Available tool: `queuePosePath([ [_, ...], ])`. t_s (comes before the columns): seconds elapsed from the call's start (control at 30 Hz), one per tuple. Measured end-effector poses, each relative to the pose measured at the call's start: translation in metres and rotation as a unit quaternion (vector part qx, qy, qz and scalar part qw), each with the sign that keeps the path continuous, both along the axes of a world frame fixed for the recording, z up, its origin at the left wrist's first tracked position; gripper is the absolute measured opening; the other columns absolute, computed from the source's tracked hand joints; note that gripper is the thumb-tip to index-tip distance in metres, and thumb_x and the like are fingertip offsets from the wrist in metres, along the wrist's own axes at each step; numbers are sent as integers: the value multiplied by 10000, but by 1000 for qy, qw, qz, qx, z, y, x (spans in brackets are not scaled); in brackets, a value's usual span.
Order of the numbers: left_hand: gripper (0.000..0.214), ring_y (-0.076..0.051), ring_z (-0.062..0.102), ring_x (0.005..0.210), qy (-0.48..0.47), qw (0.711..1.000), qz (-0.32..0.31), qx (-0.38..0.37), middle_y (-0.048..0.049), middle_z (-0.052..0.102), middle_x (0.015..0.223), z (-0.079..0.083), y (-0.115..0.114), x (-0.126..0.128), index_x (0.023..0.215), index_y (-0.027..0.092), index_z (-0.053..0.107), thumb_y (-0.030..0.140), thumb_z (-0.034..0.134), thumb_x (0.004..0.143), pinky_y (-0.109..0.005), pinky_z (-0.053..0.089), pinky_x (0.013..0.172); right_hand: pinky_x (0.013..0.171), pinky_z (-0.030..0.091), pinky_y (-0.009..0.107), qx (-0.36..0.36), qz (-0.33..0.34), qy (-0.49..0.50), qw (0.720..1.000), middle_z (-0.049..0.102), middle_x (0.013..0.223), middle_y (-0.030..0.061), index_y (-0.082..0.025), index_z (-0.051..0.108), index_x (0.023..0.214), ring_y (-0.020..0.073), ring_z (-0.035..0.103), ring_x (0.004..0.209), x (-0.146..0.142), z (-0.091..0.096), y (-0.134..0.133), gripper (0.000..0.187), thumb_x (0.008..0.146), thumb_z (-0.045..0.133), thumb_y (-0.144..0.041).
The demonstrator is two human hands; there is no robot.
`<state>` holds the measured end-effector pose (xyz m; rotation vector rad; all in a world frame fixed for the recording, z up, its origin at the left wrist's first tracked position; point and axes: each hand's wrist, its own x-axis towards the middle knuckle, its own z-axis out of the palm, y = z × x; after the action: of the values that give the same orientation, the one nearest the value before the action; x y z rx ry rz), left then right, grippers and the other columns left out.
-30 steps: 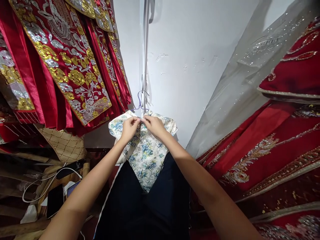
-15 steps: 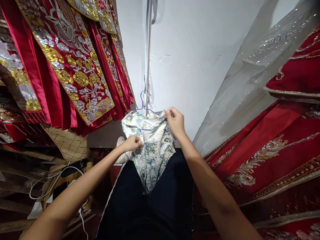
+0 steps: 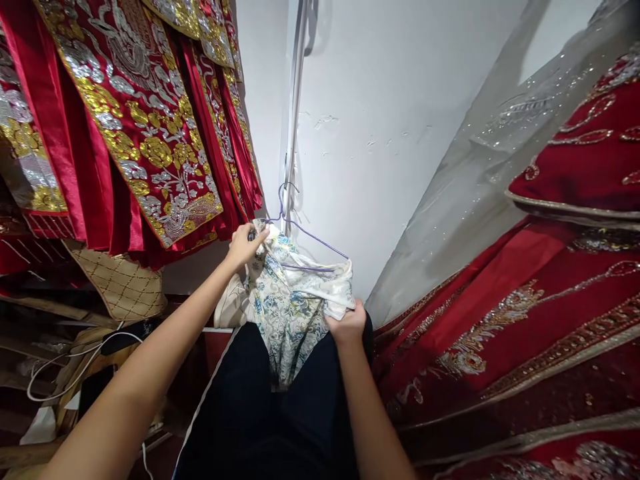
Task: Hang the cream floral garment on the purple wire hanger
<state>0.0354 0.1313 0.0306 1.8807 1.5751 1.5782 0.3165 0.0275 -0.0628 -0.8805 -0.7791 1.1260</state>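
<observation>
A cream garment with blue flowers [image 3: 287, 303] hangs half off a thin purple wire hanger [image 3: 310, 243] against a white wall. My left hand [image 3: 244, 243] is closed on the garment's upper left edge, by the hanger's left end. My right hand [image 3: 347, 327] grips a bunched fold of the same garment lower down on the right. The hanger's right arm is bare and shows above the cloth. Below the garment lies a dark navy cloth [image 3: 280, 413].
Red robes with gold and silver embroidery [image 3: 125, 127] hang at the left. More red embroidered cloth [image 3: 525, 320] and a grey sequinned fabric [image 3: 480, 173] fill the right. A quilted beige bag [image 3: 117, 283] and white cables [image 3: 65, 373] lie at lower left.
My right hand has dropped from the garment's top right, pulling the cloth down off the hanger's right arm. My left hand has risen to the upper left edge.
</observation>
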Motion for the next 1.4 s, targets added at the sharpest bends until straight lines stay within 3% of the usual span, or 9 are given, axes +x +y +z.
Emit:
queuePosePath([
  [0.3,186,-201,534,726,-312,943,38,-107,-10,547,623,-43,-12,-40,663,191,527,352,587,735,-287,431,688,727,545,360,-133,47,151,978,683,835,27,-271,622,878,225,665,834,-22,-52,-24,226,720,576,-427],
  [0.43,140,-223,587,702,-449,877,47,-165,-34,549,633,-83,-50,-56,711,208,483,337,516,756,-356,498,693,746,525,305,-137,-34,44,989,660,960,8,-292,621,1133,184,639,843,-23,-49,-26,438,701,660,-354],
  [0.6,150,-280,640,853,-550,809,-6,-206,-85,648,769,-116,-111,-31,809,207,567,315,507,725,-421,522,788,678,471,303,-49,-58,-172,982,678,910,58,-215,719,871,212,600,813,-50,-27,-43,221,771,617,-383],
  [0.77,176,-226,601,832,-431,873,-147,-175,-43,627,845,-86,-183,24,842,216,594,386,562,806,-335,497,766,633,481,333,-70,258,-153,951,699,742,83,-162,749,814,213,628,669,-94,-4,-63,500,841,520,-606],
  [0.83,147,-181,548,744,-307,913,-197,-183,-15,570,785,-72,-208,44,795,220,570,362,602,816,-284,463,692,753,508,367,-79,256,-94,959,723,825,87,-161,747,897,236,663,777,-103,4,-69,560,813,545,-677],
  [0.97,117,-120,418,568,-265,897,-261,-237,27,463,697,-65,-243,74,876,241,500,286,594,823,-234,347,530,1027,418,378,-71,229,23,971,713,1103,71,-202,693,1131,251,614,1122,-96,22,-81,568,810,595,-660],
  [1.17,294,-197,621,872,-47,872,-411,-262,-36,684,966,-23,-284,78,1122,321,638,228,618,844,-295,474,780,918,492,403,-81,334,104,933,713,1088,84,-205,612,1269,276,649,1055,-84,43,-95,510,841,597,-482],
  [1.27,398,-221,656,929,34,850,-460,-256,-25,726,1044,18,-286,51,1256,374,625,274,629,871,-326,483,864,811,504,325,-71,363,78,926,713,1019,49,-228,610,1247,227,666,896,-79,49,-99,515,735,666,-252],
  [1.4,249,-267,620,1016,-26,931,-334,-148,-68,720,969,28,-244,27,1035,283,719,386,518,933,-389,442,974,708,468,249,-95,471,-35,877,684,879,6,-214,663,1085,150,613,731,-65,59,-103,435,652,695,-179],
])
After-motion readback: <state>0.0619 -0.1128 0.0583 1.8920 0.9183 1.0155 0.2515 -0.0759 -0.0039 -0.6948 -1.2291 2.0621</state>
